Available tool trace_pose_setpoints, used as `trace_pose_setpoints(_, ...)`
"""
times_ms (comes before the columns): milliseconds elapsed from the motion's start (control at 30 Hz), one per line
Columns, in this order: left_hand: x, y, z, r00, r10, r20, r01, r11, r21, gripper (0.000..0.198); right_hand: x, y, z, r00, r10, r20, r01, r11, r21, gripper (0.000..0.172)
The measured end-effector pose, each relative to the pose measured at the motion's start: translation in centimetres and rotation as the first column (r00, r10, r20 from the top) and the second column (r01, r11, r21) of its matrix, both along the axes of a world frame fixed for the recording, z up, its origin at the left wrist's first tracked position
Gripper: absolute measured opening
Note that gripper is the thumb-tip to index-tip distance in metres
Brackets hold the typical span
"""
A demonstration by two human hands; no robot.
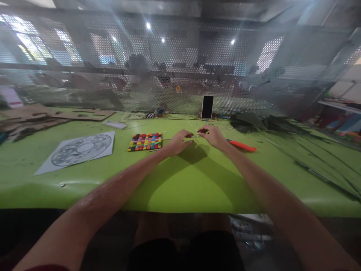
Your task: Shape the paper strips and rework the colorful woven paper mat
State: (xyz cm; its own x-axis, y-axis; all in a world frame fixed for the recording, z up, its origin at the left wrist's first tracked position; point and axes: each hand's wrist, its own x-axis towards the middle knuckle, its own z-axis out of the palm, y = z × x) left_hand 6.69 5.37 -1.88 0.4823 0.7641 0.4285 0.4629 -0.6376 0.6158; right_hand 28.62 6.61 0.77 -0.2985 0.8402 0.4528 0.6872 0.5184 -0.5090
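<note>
Both my arms reach out over a green table (197,180). My left hand (180,141) and my right hand (211,135) meet near the table's middle, fingers pinched on a thin pale strip (194,137) that runs between them. The strip's left end (167,139) points toward a small woven mat of many colours (145,142), which lies flat just left of my left hand. An orange-handled tool (243,146) lies on the table right behind my right wrist.
A printed sheet with a round pattern (80,149) lies at the left. Brown cardboard cut-outs (42,116) sit at the far left. A dark phone (207,107) stands upright against the perforated screen at the back. Dark leaves (254,122) and long thin strips (324,173) cover the right side.
</note>
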Motion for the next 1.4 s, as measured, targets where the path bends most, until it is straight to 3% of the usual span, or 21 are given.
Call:
trace_pose_setpoints(200, -0.1, -0.2, 0.1, 0.985, -0.004, 0.174, 0.046, 0.970, -0.238, 0.024, -2.1, -1.2, -0.1, 0.984, 0.123, -0.126, -0.127, 0.992, -0.022, 0.011)
trace_pose_setpoints(467, -0.4, 0.5, -0.5, 0.975, 0.007, 0.221, 0.037, 0.980, -0.197, 0.021, -1.6, -0.5, -0.8, 0.958, 0.096, -0.270, -0.150, 0.971, -0.186, 0.019)
trace_pose_setpoints(633, -0.6, 0.4, -0.4, 0.979, 0.040, 0.201, -0.004, 0.984, -0.180, 0.022, -1.3, -0.5, -0.7, 0.966, 0.100, -0.241, -0.154, 0.964, -0.217, 0.016)
trace_pose_setpoints(733, -0.8, 0.4, -0.3, 0.978, 0.046, 0.202, -0.007, 0.982, -0.187, 0.024, -1.4, -0.7, -0.5, 0.984, 0.111, -0.138, -0.134, 0.976, -0.169, 0.013)
trace_pose_setpoints(900, -1.1, 1.0, -0.6, 0.977, 0.051, 0.208, -0.014, 0.984, -0.178, 0.024, -1.6, -1.0, -0.4, 0.996, 0.079, 0.029, -0.080, 0.995, 0.051, 0.012)
trace_pose_setpoints(1100, -1.5, 1.8, -1.0, 0.970, 0.053, 0.236, -0.011, 0.985, -0.173, 0.030, -1.3, -0.8, -0.5, 0.995, 0.082, 0.060, -0.085, 0.995, 0.044, 0.015)
trace_pose_setpoints(1400, -1.5, 1.9, -1.0, 0.954, 0.077, 0.290, -0.019, 0.980, -0.197, 0.028, -1.4, -0.9, -0.9, 0.996, 0.080, -0.031, -0.078, 0.995, 0.062, 0.013)
